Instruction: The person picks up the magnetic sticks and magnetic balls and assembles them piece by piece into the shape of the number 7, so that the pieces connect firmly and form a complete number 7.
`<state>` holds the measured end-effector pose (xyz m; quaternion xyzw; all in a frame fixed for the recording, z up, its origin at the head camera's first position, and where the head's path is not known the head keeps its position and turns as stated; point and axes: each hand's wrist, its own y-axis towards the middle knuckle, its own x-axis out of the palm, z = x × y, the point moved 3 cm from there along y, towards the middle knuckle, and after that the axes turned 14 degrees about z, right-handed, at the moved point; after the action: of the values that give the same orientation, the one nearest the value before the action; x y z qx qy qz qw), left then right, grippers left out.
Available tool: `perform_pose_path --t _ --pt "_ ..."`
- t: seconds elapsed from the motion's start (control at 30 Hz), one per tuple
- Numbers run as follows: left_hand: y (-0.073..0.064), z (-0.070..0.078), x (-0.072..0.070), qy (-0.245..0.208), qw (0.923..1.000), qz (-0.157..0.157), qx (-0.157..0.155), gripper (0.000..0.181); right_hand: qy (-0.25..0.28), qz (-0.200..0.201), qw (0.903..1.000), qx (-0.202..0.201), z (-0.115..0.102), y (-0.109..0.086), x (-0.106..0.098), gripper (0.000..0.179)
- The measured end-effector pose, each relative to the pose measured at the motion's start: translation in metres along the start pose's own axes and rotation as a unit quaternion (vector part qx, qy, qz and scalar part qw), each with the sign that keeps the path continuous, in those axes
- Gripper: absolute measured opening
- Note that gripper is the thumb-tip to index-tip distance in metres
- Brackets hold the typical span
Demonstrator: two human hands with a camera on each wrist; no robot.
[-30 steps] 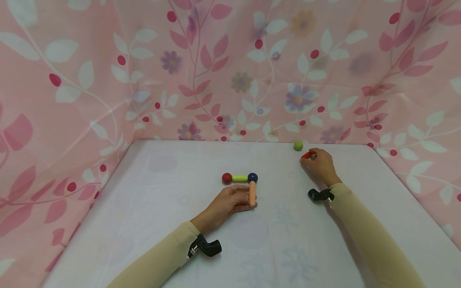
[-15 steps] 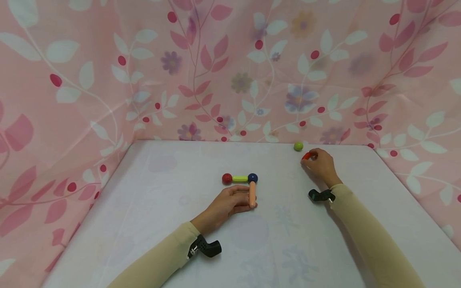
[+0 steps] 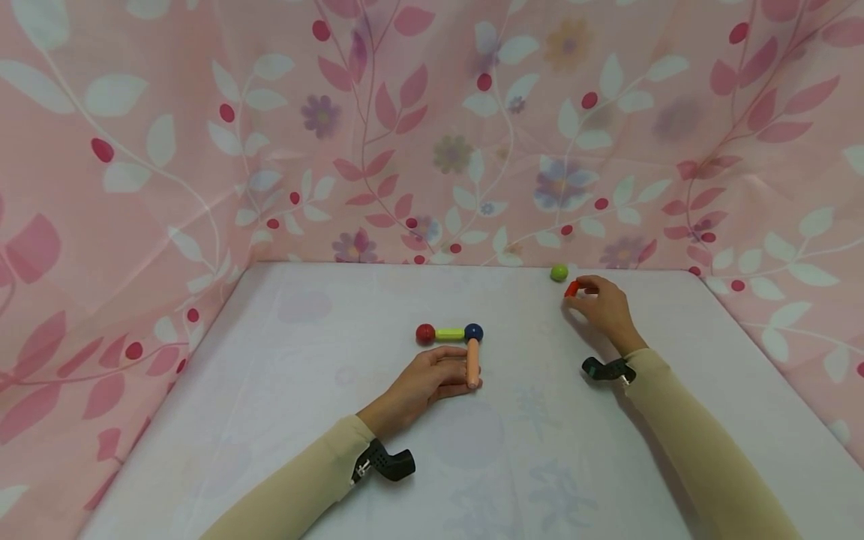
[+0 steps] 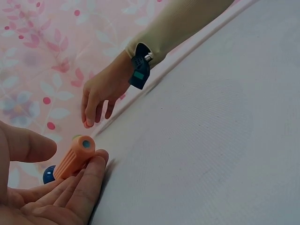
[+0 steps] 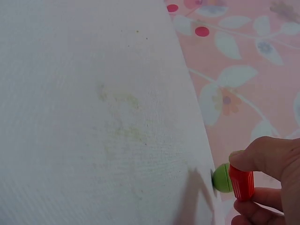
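Note:
A red ball (image 3: 425,334), a yellow-green magnetic rod (image 3: 450,334) and a blue ball (image 3: 474,332) lie joined in a row on the white cloth. From the blue ball an orange magnetic rod (image 3: 473,364) extends toward the person. My left hand (image 3: 427,381) lies beside it, with straight fingers (image 4: 88,187) under and against the orange rod; the thumb stays apart in the left wrist view. Farther right, my right hand (image 3: 605,309) pinches a short red magnetic rod (image 5: 242,183) between thumb and fingers. Just beyond that rod is a green ball (image 3: 559,273).
A white cloth (image 3: 304,390) covers the table. Behind its far edge hangs a pink floral curtain (image 3: 418,135), close to the green ball. Both wrists wear a black camera, including the left wrist camera (image 3: 385,461).
The red rod has turned slightly more upright in my right hand, and the right wrist has shifted a little to the right. My left hand and the joined pieces stay still.

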<state>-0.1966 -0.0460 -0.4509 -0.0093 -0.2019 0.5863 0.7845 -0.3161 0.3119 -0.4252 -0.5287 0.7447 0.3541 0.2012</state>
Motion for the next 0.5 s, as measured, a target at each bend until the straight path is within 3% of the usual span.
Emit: perform_pose_path --t 0.5 --pt "0.0 0.0 0.0 0.002 1.0 -0.001 -0.001 0.047 0.021 0.008 0.999 -0.037 -0.014 -0.016 -0.005 0.054"
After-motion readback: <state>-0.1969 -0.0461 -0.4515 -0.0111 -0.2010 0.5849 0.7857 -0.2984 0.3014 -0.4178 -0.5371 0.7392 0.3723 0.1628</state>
